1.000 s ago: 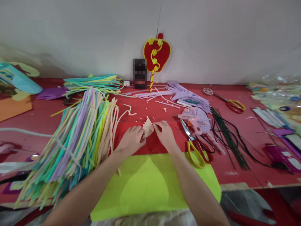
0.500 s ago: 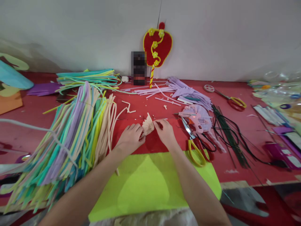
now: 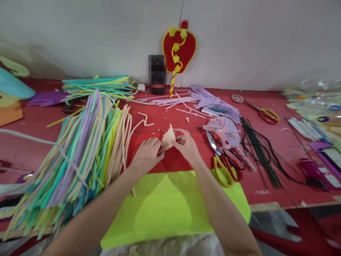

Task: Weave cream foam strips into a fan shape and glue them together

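Between my hands, above the red tabletop, is a small cream fan-shaped bundle of pipe cleaners (image 3: 168, 138). My left hand (image 3: 149, 151) is closed around its narrow lower end. On its right edge, my right hand (image 3: 185, 144) pinches the bundle between thumb and fingers. One cream strand stands up at the bundle's top. Left of my left hand hang loose cream pipe cleaners (image 3: 121, 142), beside a large pile of multicoloured pipe cleaners (image 3: 77, 142). A pink glue gun (image 3: 220, 131) and yellow-and-red-handled scissors (image 3: 223, 172) lie to the right of my right hand.
A lime-green sheet (image 3: 162, 209) covers the table's near edge. Lilac pipe cleaners (image 3: 213, 101) lie at the back. A red apple-shaped decoration (image 3: 179, 49) leans on the wall beside a blurred dark phone-like object (image 3: 157, 74). Dark green stems (image 3: 259, 153) and a black cable lie right.
My right hand has shifted slightly, its fingers now closer on the bundle's right side. The bundle has turned a little, and its top strand stands more upright.
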`<state>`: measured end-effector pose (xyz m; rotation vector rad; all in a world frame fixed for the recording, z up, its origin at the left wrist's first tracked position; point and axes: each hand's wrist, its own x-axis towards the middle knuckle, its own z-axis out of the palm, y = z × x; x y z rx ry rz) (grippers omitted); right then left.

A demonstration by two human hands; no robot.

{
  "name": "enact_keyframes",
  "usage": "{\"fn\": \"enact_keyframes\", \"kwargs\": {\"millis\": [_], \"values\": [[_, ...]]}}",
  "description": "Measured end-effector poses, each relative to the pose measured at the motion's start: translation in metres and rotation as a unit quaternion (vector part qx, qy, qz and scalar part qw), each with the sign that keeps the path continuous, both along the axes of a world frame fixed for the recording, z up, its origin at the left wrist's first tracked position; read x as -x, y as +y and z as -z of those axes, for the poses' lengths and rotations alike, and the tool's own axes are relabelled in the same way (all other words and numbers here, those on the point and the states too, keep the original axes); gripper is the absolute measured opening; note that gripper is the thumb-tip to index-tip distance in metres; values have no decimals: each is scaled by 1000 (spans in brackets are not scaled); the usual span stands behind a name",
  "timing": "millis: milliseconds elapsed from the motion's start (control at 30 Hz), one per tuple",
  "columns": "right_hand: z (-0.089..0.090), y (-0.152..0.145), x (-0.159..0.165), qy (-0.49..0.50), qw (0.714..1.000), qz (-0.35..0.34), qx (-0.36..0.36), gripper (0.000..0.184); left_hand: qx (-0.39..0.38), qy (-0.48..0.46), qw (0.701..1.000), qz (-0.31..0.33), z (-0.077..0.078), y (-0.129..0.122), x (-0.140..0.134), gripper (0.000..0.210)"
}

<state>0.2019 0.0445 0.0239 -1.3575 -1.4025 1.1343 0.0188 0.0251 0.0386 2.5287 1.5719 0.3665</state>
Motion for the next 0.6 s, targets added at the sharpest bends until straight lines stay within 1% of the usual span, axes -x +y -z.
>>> {"fn": "enact_keyframes", "kwargs": {"millis": [67,133,233,300,333,400,433,500,600], "values": [[-1,1,-1,42,999,-2,9,49,9,-39,999,-15,-1,0,1,11],[-4,1,-2,66,998,6,19,51,23,-99,994,-29,0,0,2,12],[-9,1,-2,82,995,31,36,48,56,-219,972,-64,2,2,3,16],[-10,1,-2,102,993,38,45,43,97,-321,937,-96,5,4,4,18],[-10,0,-1,115,991,41,49,39,123,-375,913,-107,6,6,4,18],[-10,-1,1,144,987,50,56,33,179,-465,860,-109,9,9,3,18],[-10,-1,3,157,984,56,59,31,204,-497,837,-104,11,11,3,19],[-9,-2,6,176,980,62,64,30,234,-542,801,-99,13,14,3,22],[-10,-3,9,188,978,60,70,32,242,-599,753,-124,14,15,4,29]]}}
